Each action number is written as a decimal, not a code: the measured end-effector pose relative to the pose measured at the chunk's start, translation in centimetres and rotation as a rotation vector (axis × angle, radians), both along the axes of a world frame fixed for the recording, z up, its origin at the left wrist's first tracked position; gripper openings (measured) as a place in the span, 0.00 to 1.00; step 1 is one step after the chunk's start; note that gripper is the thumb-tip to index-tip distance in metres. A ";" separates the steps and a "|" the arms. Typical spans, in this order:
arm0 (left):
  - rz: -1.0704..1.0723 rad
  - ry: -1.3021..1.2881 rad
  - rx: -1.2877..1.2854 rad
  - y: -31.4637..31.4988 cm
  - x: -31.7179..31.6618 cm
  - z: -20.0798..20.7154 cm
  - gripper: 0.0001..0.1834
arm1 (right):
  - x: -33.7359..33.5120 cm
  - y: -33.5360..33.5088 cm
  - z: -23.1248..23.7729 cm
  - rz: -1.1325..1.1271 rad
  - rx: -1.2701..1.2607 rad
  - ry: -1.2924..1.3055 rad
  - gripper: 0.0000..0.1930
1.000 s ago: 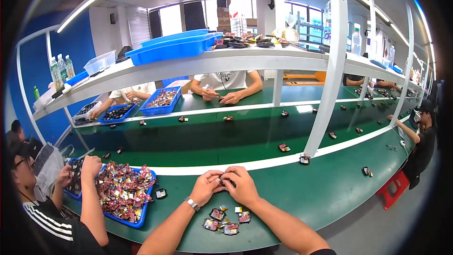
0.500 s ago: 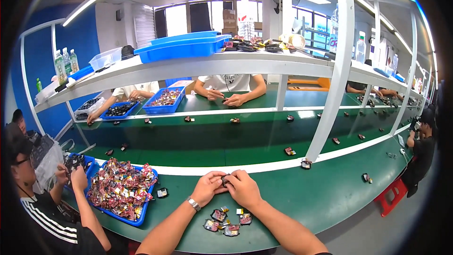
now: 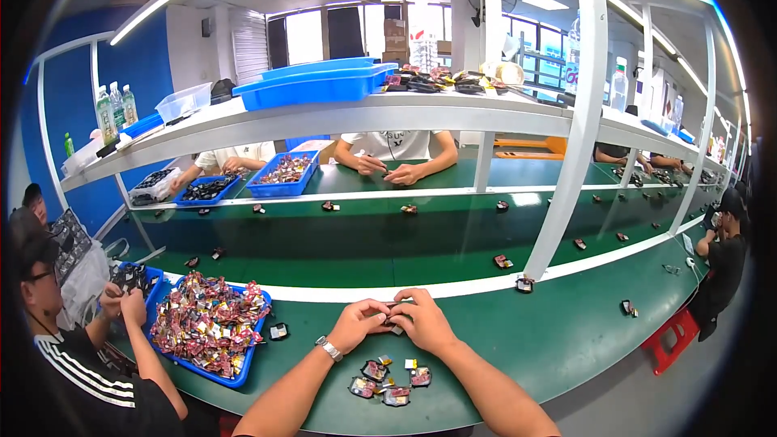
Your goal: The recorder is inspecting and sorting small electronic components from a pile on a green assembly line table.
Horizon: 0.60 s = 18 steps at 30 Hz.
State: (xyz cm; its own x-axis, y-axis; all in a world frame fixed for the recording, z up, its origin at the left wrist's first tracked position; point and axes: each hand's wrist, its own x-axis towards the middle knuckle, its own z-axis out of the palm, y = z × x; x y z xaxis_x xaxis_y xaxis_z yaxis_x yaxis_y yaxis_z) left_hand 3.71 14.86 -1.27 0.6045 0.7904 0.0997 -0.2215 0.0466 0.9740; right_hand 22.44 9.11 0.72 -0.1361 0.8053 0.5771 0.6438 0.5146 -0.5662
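Observation:
My left hand and my right hand meet over the green bench. Between their fingertips they pinch a small electronic assembly, dark with a light patch; the fingers cover most of it. Just below my wrists lies a loose group of several similar assemblies, each a red circuit board in a black frame, such as this circuit board assembly. Small silver and yellow pieces are among them. A single black-framed assembly rests to the left of my left hand.
A blue tray heaped with red circuit boards stands at my left, beside a co-worker handling dark parts. Beyond a white rail runs a green belt carrying spaced assemblies. A white post and shelf stand ahead.
Both hands have shifted their fingers on the assembly, exposing a light patch on it. The pieces on the belt have moved slightly to the right.

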 end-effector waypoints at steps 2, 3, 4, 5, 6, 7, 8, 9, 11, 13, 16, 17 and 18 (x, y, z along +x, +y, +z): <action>-0.038 0.024 0.054 0.0 -0.2 0.1 0.06 | 0.0 -0.2 0.3 0.010 -0.011 -0.003 0.05; -0.038 0.025 0.056 0.1 -0.4 0.0 0.06 | -0.1 -0.2 0.5 0.019 -0.023 -0.007 0.05; -0.037 0.043 0.031 0.2 -0.5 0.0 0.06 | 0.0 -0.2 0.5 0.019 -0.021 -0.007 0.05; -0.035 0.061 0.007 0.3 -0.6 -0.1 0.06 | -0.1 -0.2 0.5 0.026 -0.042 0.023 0.05; -0.035 0.062 0.009 0.3 -0.6 -0.1 0.06 | -0.1 -0.3 0.5 0.033 -0.064 0.053 0.05; -0.029 0.077 -0.021 0.4 -0.6 -0.2 0.06 | -0.1 -0.2 0.3 0.032 -0.060 0.052 0.05; -0.022 0.093 -0.052 0.4 -0.5 -0.1 0.05 | -0.1 -0.1 0.1 0.059 -0.075 0.101 0.05; -0.023 0.092 -0.048 0.3 -0.5 -0.1 0.05 | 0.0 -0.1 0.0 0.087 -0.090 0.150 0.05; -0.003 0.117 -0.056 0.0 -0.3 0.2 0.05 | 0.0 -0.2 -0.1 0.088 -0.063 0.136 0.05; 0.003 0.074 -0.072 -0.1 -0.2 0.2 0.05 | 0.0 -0.2 0.0 0.092 -0.038 0.122 0.05; -0.002 0.011 -0.084 0.1 -0.3 -0.3 0.06 | 0.1 -0.5 0.4 0.068 -0.026 0.045 0.06; -0.015 -0.008 -0.078 0.2 -0.3 -0.4 0.06 | 0.2 -0.5 0.5 0.058 -0.019 0.015 0.06; -0.014 -0.009 -0.079 0.3 -0.4 -0.5 0.06 | 0.2 -0.5 0.5 0.048 -0.012 -0.014 0.06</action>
